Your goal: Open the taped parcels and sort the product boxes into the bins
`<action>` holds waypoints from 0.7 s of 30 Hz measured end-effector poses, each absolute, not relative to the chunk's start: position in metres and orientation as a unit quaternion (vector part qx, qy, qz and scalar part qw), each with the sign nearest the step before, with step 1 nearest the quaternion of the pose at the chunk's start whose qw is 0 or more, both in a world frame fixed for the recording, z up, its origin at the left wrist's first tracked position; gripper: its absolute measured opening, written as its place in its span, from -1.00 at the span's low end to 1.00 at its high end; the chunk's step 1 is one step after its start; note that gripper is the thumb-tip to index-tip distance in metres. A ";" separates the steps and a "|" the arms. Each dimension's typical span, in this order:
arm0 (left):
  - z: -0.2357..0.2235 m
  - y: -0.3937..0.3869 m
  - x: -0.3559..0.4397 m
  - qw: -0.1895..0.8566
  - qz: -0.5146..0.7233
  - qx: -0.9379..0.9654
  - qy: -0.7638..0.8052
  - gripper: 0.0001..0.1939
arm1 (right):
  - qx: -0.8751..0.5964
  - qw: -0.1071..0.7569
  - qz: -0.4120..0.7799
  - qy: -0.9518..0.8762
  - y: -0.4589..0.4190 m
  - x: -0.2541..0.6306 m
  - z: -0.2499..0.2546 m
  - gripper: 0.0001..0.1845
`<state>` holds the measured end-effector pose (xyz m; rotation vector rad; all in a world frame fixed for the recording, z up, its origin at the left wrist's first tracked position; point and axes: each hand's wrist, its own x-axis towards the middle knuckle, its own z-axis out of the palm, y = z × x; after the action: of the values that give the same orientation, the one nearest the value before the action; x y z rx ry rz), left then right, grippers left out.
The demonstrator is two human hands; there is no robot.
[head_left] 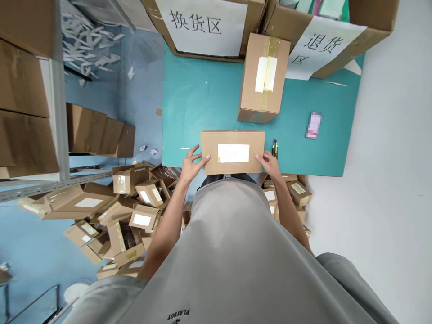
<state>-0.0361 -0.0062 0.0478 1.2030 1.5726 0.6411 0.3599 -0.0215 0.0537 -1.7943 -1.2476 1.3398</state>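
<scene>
A person in a grey shirt [232,234] stands at the green table [202,99], with a cardboard box [232,138] at its near edge, right in front of the body. The box lies crosswise: its long axis runs left to right, nearly parallel to that edge, one narrow end pointing at each hand. Its broad face is turned up, and the white label [233,153] on it stretches the same way, a small yellow mark at the label's near left corner. Whether the box rests on the table or is slightly raised, I can't tell from here.

The right hand [269,163] clasps the right end, thumb on the top face and fingers bent beside it. The left hand [193,165] has its thumb on the left end while two fingers spread outward; the others are hidden, so I can't tell how firmly it grips.

Just beyond the right hand lies a utility knife [274,149], roughly square to the box's length. Farther back stands a taped carton [246,76], its long axis running away from the person and leaning a little right. A blurred pink item [313,125] lies well to the right.
</scene>
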 end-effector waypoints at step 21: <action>-0.002 -0.047 -0.032 0.486 0.186 0.522 0.676 -0.52 | -0.723 0.209 0.503 -0.425 -0.064 0.350 -0.009 -0.49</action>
<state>-0.0320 -0.0470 -0.0019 1.2715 1.6444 0.4525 0.3501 -0.0641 -0.0088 -2.0099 -1.1823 1.4001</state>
